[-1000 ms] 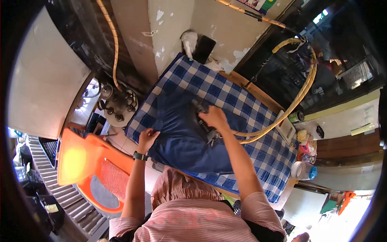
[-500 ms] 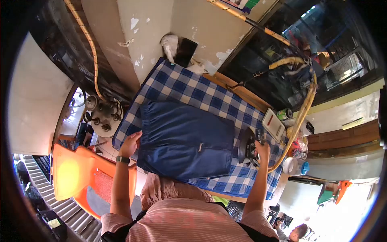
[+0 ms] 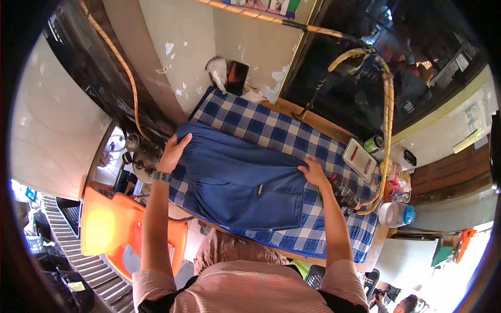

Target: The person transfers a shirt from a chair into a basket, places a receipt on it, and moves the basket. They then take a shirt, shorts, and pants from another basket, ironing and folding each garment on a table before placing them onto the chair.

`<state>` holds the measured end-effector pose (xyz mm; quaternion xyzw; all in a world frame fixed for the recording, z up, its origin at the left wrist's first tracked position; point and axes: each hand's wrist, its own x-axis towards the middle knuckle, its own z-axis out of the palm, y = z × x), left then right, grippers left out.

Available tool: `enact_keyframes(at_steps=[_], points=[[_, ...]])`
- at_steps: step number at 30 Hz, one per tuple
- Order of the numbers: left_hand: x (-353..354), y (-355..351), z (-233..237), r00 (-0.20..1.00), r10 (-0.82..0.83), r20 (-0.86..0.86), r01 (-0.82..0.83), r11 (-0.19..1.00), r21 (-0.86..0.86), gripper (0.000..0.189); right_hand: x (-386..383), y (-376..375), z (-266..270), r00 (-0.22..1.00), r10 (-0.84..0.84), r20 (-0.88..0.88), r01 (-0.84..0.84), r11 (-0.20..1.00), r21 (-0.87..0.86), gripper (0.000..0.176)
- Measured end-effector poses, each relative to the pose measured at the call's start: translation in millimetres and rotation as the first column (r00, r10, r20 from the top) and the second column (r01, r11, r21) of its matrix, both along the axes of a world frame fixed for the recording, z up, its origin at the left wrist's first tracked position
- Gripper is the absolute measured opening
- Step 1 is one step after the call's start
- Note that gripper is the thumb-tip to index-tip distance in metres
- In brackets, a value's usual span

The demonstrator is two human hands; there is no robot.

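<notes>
A pair of blue shorts (image 3: 245, 182) lies folded on a blue-and-white checked cloth (image 3: 255, 120), its gathered elastic waistband toward the left and a small tag on the leg. My left hand (image 3: 175, 152) grips the waistband at its upper left corner. At the upper right corner of the leg hem, my right hand (image 3: 313, 172) pinches the fabric. Just right of that hand a dark clothes iron (image 3: 343, 192) rests on the cloth, partly hidden by my right forearm, with a yellowish cord attached.
An orange chair (image 3: 112, 224) stands at the left. Toward the right edge are a white tray (image 3: 360, 160), a can (image 3: 373, 143) and a blue-lidded container (image 3: 406, 215). A phone (image 3: 237, 78) leans on the back wall. The cord (image 3: 389, 120) hangs over the right side. Another person (image 3: 407, 304) is at lower right.
My right hand has let go of the iron and moved left onto the shorts' hem. My left hand has gone up to the waistband corner, and the shorts' upper left edge has shifted upward.
</notes>
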<state>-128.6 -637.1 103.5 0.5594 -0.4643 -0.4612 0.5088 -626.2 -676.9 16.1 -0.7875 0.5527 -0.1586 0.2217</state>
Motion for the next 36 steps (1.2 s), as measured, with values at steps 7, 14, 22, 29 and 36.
enact_keyframes(at_steps=[7,14,22,29,36], points=[[36.7,46.1,69.8,0.961,0.243,0.128,-0.168,0.889,-0.426,0.02,-18.9,81.8,187.0,0.931,-0.123,0.343,0.212,0.949,-0.234,0.031],[43.1,150.7,-11.9,0.991,0.126,0.039,-0.098,0.903,-0.417,0.014,-9.6,166.3,136.9,0.956,0.115,0.272,-0.073,0.985,-0.159,0.05],[13.7,239.9,-159.2,0.804,0.506,-0.311,-0.404,0.85,0.338,0.024,-13.3,237.4,-19.7,0.968,0.251,-0.015,-0.25,0.958,-0.14,0.021],[25.2,227.4,-182.8,0.808,0.472,0.353,-0.453,0.88,-0.142,0.021,-45.0,231.0,-5.4,0.888,0.433,-0.154,-0.455,0.878,-0.152,0.021],[25.9,220.6,-217.7,0.727,0.328,0.604,-0.239,0.945,-0.225,0.038,-124.6,107.5,98.0,0.934,-0.027,-0.356,-0.078,0.958,-0.278,0.038]])
